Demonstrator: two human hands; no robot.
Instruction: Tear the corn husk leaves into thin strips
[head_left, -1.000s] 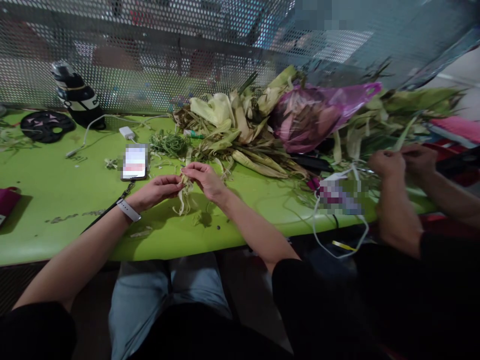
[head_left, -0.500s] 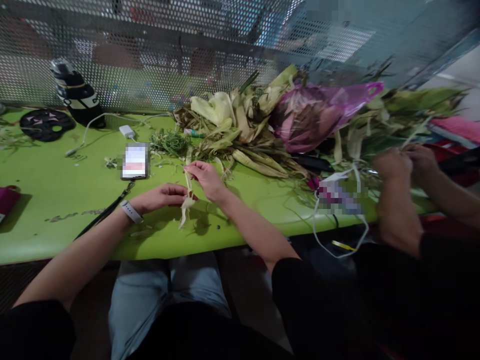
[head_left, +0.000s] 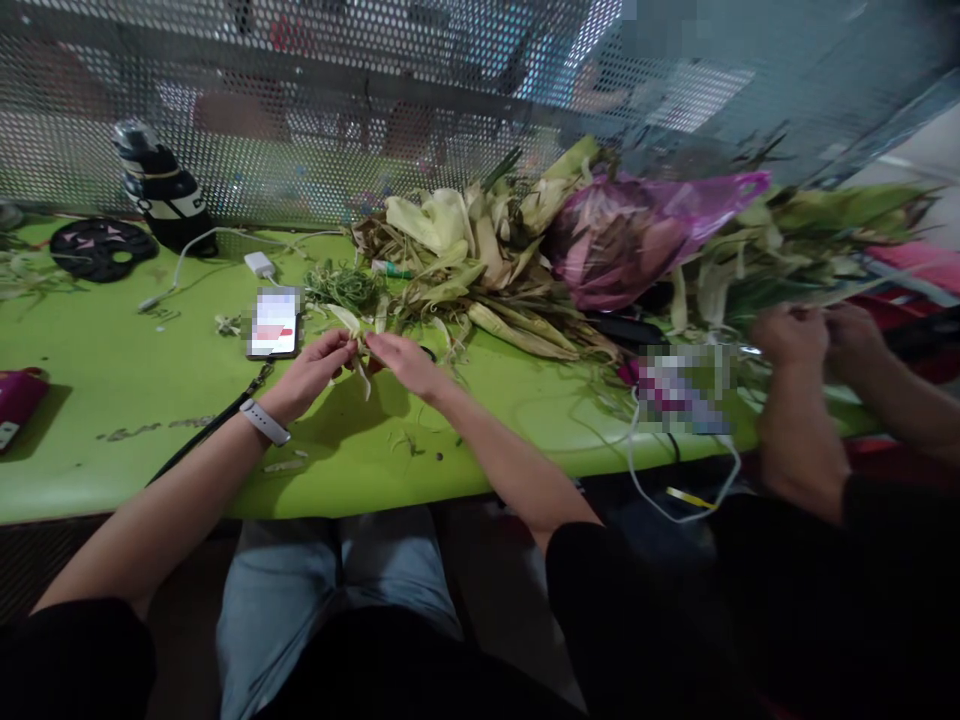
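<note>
My left hand (head_left: pixel 316 374), with a pale watch band (head_left: pixel 264 422) at its wrist, is closed on a pale strip of corn husk (head_left: pixel 365 384). Close against it, the fingers of my right hand (head_left: pixel 406 364) pinch the same piece. Thin ends of the husk stick out above and below the fingertips; its middle is hidden by them. Just beyond lies a small heap of thin green shreds (head_left: pixel 341 285), and behind to the right a big pile of dry corn husks (head_left: pixel 495 240). Left of my hands is a phone (head_left: pixel 275 325) with a lit screen.
A purple plastic bag (head_left: pixel 607 240) leans on the husks before a perforated metal panel (head_left: pixel 315 130). A bottle (head_left: pixel 165 195) and black mask-like piece (head_left: pixel 101 248) stand at the back left. At right, another person's hands (head_left: pixel 795 335) work. Scraps dot the green table (head_left: pixel 187 370).
Both hands have moved up and away from the table's front edge, drawing together around the husk. Thin scraps now show on the table where they were. The other person's hands shifted slightly.
</note>
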